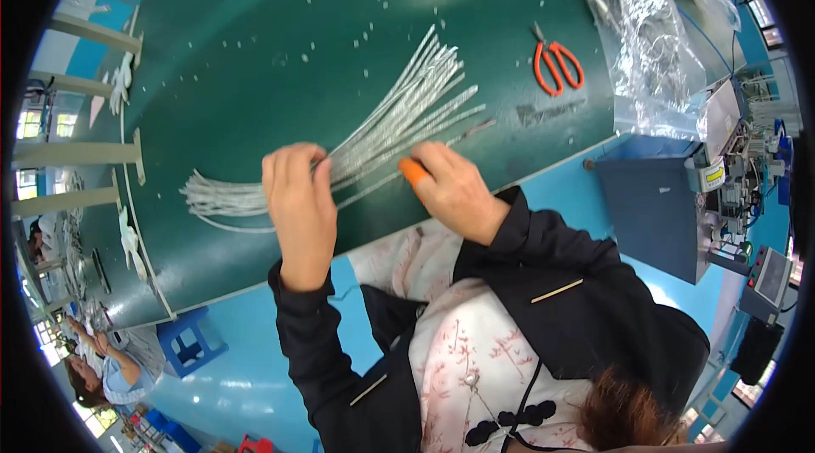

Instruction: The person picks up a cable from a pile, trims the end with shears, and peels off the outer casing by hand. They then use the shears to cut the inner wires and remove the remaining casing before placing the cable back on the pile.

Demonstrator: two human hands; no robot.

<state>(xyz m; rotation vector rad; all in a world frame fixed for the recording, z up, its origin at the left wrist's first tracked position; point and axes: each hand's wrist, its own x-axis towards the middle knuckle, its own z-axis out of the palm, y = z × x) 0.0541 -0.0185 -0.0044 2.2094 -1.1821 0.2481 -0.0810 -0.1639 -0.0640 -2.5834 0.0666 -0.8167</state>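
A bundle of thin silvery-grey cables (399, 109) lies across the green tabletop, its ends fanned out toward the far right and its other ends bunched at the left. My left hand (299, 198) is closed around the middle of the bundle. My right hand (454, 185), with an orange cover on one finger, pinches a single cable drawn apart on the near side. Beyond its fingers that cable's stripped, reddish tip (481, 127) sticks out. Exactly how the fingertips meet the cable is partly hidden.
Orange-handled scissors (556, 67) lie to the right of the bundle. Small white scraps dot the green table (246, 96). Clear plastic bags (649, 45) cover its right end. White gloves (132, 241) hang at the left edge. Another person (115, 368) sits at the far lower left, near a blue stool (191, 341).
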